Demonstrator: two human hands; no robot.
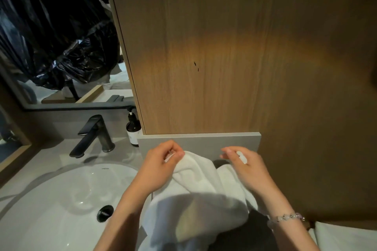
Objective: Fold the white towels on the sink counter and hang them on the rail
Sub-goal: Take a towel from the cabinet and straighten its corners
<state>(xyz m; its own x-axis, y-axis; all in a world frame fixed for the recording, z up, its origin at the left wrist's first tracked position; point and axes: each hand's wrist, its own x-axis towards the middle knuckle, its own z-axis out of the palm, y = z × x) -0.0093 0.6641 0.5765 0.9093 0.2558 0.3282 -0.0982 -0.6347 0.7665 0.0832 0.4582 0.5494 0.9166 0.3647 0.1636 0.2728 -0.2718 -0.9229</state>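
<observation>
Head view: white towel [204, 193] heaped at the right end of the counter [51, 149], top fold just below the grey back ledge [204, 140]. Left hand [161, 161] curled, pinching the towel's upper edge. Right hand [244, 165] pinching a small white corner near the ledge. Basin [61, 199] just left of the heap. Tap [93, 134] and soap bottle [133, 128] along the back edge. Wood wall [224, 57] close behind. Second towel [346, 238] at the lower right.

Bathroom: white sink basin [51, 199], black faucet [91, 136], soap bottle [133, 128], mirror [57, 36], wood wall panel [224, 47] were seen.
</observation>
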